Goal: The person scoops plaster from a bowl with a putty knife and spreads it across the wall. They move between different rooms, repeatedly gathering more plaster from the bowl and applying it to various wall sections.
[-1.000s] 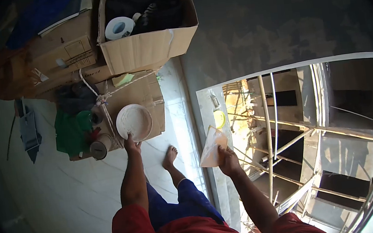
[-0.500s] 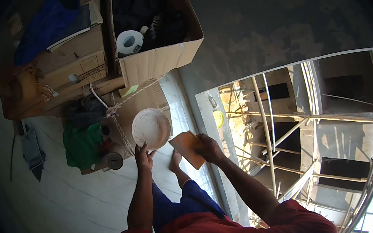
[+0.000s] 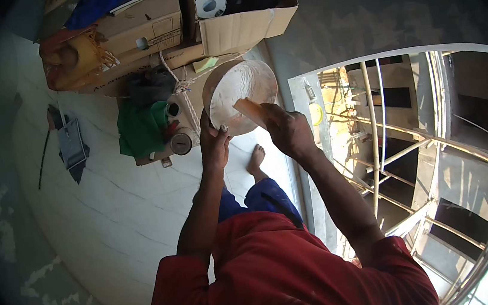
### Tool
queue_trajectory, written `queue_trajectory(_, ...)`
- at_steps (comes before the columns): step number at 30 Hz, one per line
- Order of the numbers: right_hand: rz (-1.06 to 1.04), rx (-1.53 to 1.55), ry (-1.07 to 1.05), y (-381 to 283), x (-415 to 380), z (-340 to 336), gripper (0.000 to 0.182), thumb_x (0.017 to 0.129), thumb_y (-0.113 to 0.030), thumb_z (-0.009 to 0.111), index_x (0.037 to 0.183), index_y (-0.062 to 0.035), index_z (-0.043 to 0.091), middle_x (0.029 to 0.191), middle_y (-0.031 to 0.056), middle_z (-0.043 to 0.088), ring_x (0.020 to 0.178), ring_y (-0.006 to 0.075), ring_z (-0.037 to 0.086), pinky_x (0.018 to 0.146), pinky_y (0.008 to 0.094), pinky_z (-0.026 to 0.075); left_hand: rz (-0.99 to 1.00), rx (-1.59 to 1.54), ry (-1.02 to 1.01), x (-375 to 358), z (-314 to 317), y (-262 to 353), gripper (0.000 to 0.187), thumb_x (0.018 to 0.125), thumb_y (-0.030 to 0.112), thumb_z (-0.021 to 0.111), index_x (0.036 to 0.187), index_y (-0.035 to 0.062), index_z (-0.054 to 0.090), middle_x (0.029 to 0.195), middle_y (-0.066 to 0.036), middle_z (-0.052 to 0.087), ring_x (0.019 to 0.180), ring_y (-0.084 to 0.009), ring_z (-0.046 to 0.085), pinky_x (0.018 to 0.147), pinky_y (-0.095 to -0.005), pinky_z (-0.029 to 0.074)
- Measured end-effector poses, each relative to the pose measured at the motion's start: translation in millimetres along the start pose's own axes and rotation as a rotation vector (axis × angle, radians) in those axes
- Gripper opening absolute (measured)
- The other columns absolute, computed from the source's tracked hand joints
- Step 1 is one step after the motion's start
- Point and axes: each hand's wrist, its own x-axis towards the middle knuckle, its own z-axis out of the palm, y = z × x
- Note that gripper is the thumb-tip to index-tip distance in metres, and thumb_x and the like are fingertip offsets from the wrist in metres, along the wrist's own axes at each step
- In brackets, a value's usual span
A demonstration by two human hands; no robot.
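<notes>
My left hand (image 3: 216,145) is closed on the lower left rim of a round bowl (image 3: 266,81), thumb at the edge. The bowl is tilted toward me, and a whitish coating covers its inside. In my right hand (image 3: 290,132) is a flat orange-brown scraper (image 3: 249,110), its fingers wrapped round one end. The scraper's free edge overlaps the inside of the bowl near its lower side. Both hands are out in front of my red shirt, above my bare foot (image 3: 255,158).
Cardboard boxes (image 3: 245,30) stand ahead, one holding a white tape roll (image 3: 210,5). Left of the bowl are a green cloth (image 3: 143,126) and a can (image 3: 181,143). A grey metal tool (image 3: 72,141) lies on the tiled floor. A window opening with scaffold poles (image 3: 373,138) is at right.
The bowl has come up closer and tilted more toward me. My right hand has brought the scraper from beside the bowl to over its inside. The view has shifted.
</notes>
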Motion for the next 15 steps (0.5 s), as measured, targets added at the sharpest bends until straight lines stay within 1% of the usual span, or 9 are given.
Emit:
queue_trajectory(2, -0.072, -0.022, 0.051, -10.0, -2.6, 2.3, 0.028, 0.082, -0.007, 0.058, 0.109, -0.0100, 0.061, 0.079, 0.0199, 0.065, 0.072, 0.0369, 0.065, 0.060, 0.0429, 0.053, 0.045, 0.033, -0.041, -2.1, 4.7, 6.4, 0.084, 0.075, 0.022, 0.076, 0.141, 0.0075, 0.025, 0.130, -0.010, 0.045, 0.115, -0.0205, 0.051, 0.088, -0.0328, 0.051)
queue_trajectory(3, -0.116, -0.048, 0.066, -13.0, -3.6, 4.4, 0.028, 0.082, -0.006, 0.058, 0.109, -0.0103, 0.061, 0.077, 0.0189, 0.065, 0.069, 0.0360, 0.065, 0.058, 0.0424, 0.053, 0.044, 0.038, -0.041, -4.9, 7.4, 8.9, 0.084, 0.075, 0.022, 0.076, 0.141, 0.0075, 0.025, 0.130, -0.010, 0.045, 0.115, -0.0205, 0.051, 0.088, -0.0328, 0.051)
queue_trajectory(7, -0.113, 0.024, 0.099, -21.2, -10.1, 15.6, 0.027, 0.082, -0.006, 0.059, 0.109, -0.0107, 0.061, 0.077, 0.0189, 0.065, 0.068, 0.0357, 0.065, 0.057, 0.0422, 0.053, 0.052, -0.002, -0.027, -13.6, 16.3, 13.0, 0.086, 0.073, 0.021, 0.078, 0.140, 0.0057, 0.026, 0.129, -0.009, 0.045, 0.116, -0.0204, 0.049, 0.092, -0.0333, 0.049)
queue_trajectory(9, -0.163, -0.057, 0.112, -23.1, -12.5, 19.5, 0.025, 0.084, -0.009, 0.055, 0.109, -0.0093, 0.059, 0.077, 0.0155, 0.067, 0.061, 0.0309, 0.065, 0.051, 0.0396, 0.052, 0.053, -0.032, -0.039, -16.5, 17.1, 13.6, 0.087, 0.073, 0.020, 0.078, 0.140, 0.0048, 0.026, 0.131, -0.010, 0.044, 0.119, -0.0213, 0.047, 0.097, -0.0350, 0.046)
queue_trajectory(12, -0.194, -0.039, 0.112, -23.2, -16.9, 22.3, 0.026, 0.085, -0.008, 0.053, 0.110, -0.0099, 0.059, 0.076, 0.0150, 0.067, 0.060, 0.0302, 0.065, 0.051, 0.0390, 0.053, 0.044, -0.021, -0.027, -19.8, 16.8, 13.4, 0.089, 0.072, 0.020, 0.079, 0.141, 0.0041, 0.025, 0.133, -0.011, 0.042, 0.121, -0.0230, 0.046, 0.098, -0.0366, 0.046)
queue_trajectory(13, -0.188, -0.037, 0.117, -22.9, -17.7, 22.6, 0.026, 0.085, -0.008, 0.053, 0.110, -0.0099, 0.059, 0.076, 0.0150, 0.067, 0.060, 0.0302, 0.065, 0.051, 0.0390, 0.053, 0.038, -0.017, -0.032, -19.3, 16.4, 13.8, 0.089, 0.072, 0.020, 0.079, 0.141, 0.0041, 0.025, 0.133, -0.011, 0.042, 0.121, -0.0230, 0.046, 0.098, -0.0366, 0.046)
queue_trajectory(15, -0.246, -0.006, 0.160, -21.9, -19.4, 24.1, 0.026, 0.084, -0.006, 0.052, 0.109, -0.0102, 0.060, 0.075, 0.0150, 0.067, 0.059, 0.0298, 0.065, 0.051, 0.0387, 0.052, 0.060, 0.009, -0.113, -17.1, 16.7, 16.6, 0.082, 0.078, 0.017, 0.074, 0.141, 0.0049, 0.023, 0.134, -0.013, 0.042, 0.123, -0.0254, 0.046, 0.102, -0.0382, 0.043)
